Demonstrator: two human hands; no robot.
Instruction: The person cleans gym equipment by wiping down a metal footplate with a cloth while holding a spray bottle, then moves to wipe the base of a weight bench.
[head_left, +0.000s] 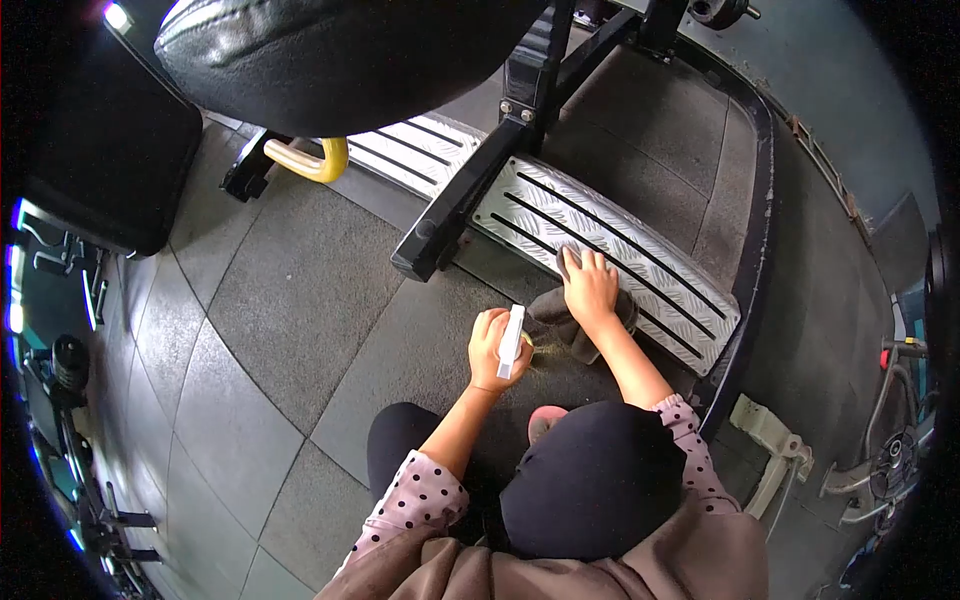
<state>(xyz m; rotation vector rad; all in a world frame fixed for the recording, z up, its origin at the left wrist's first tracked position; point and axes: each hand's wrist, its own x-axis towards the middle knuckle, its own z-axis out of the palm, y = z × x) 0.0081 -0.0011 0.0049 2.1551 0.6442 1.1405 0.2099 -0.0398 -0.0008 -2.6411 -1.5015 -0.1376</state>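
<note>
My left hand (492,350) is closed around a spray bottle, whose white trigger head (511,340) points up and away from me. Most of the bottle's body is hidden below the hand. On the silver tread-plate footrest (620,255), my right hand (592,287) presses a dark grey cloth (565,318) against the near edge. Part of the cloth hangs down below the plate, and some of it shows past my fingertips. Black grip strips run along the footrest.
A black padded cushion (340,60) overhangs at the top left, with a yellow curved handle (325,162) below it. A black steel beam (465,195) borders the footrest's left end. The curved black frame (765,200) passes on the right. A cream metal bracket (770,445) stands at lower right.
</note>
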